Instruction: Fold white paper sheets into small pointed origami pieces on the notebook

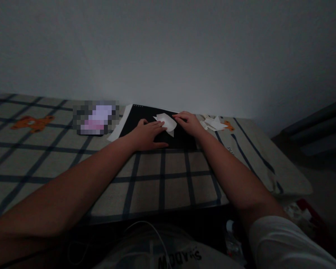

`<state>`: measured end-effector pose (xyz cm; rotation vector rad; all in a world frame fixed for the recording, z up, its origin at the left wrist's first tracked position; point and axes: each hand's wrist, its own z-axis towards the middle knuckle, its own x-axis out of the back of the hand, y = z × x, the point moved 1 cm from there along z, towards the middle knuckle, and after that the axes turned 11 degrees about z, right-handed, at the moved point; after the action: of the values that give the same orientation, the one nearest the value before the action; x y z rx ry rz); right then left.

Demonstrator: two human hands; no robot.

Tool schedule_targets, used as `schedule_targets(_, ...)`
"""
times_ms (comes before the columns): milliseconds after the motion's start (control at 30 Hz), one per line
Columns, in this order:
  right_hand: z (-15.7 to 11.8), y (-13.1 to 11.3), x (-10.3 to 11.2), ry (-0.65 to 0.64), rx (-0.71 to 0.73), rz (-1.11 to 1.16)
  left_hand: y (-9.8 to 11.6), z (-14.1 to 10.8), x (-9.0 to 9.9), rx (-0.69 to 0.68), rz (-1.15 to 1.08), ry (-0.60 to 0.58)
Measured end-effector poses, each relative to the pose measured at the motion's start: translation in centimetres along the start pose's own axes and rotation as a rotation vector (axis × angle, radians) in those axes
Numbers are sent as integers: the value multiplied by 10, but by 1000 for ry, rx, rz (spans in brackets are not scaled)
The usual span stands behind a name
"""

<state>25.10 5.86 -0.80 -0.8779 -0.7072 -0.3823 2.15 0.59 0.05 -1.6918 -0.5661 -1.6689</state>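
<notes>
A small folded piece of white paper (pixel 169 120), with pointed corners and a raised, curved flap, lies on a flat black board (pixel 137 116). My left hand (pixel 148 136) rests on the board with its fingers spread; its fingertips press on the left part of the paper, and the thumb lies apart on the black surface. At the paper's right edge, the thumb and forefinger of my right hand (pixel 189 123) are pinched together on it. Just beyond my right wrist sit several white folded paper pieces (pixel 215 123).
A checked cloth (pixel 148 179) covers the table, which stands against a grey wall. To the left is a blurred-out phone-like device (pixel 96 119). White sheet edges (pixel 120 125) show beside the board. Below right are a plastic bottle (pixel 232 239) and a red container (pixel 310 213).
</notes>
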Motion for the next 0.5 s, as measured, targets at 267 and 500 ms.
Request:
schedule_targets(267, -3, -4, -15, -181, 59, -88, -2, 1, -2, -33, -37, -22)
schedule_targets(500, -4, -6, -25, -302, 37, -184, -6, 2, -5, -66, -30, 4)
